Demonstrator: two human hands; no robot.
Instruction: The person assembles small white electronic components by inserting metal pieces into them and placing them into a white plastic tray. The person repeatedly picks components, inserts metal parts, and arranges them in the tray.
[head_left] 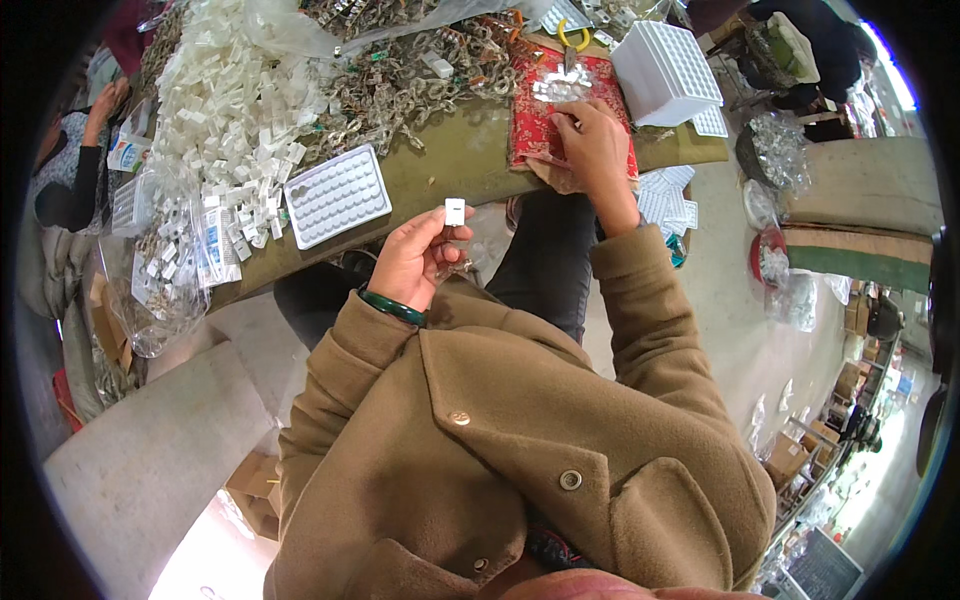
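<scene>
Left hand (415,252): raised off the near edge of the table (440,165), thumb and fingers pinching a small white block (455,212), one flat face up with a dark slot showing. Good handling, I judge, means gripping the block by its sides, slot uncovered, wrist steady.

Right hand (592,145): over the red mat (533,125), thumb and fingers drawn together at the near side of a little heap of silver pieces (562,84). The hand hides its own fingertips; cannot tell whether a piece is between them. Best practice here, probably: lift one piece singly from the heap's near edge, leave the rest unscattered, keep the sleeve clear of the mat. Yellow-handled pliers (572,42) lie just beyond the heap.

Containers, left to right. Clear plastic bag (150,310) at the table's left end, white blocks inside and around its mouth. Big heap of white blocks (225,120) loose on the table. White tray (338,196) near the edge, rows of round cells. Stack of white trays (660,75) beside the mat, tilted, same sort of cells. Farther right, on the floor, a red basin (760,262) with clear plastic against it.
</scene>
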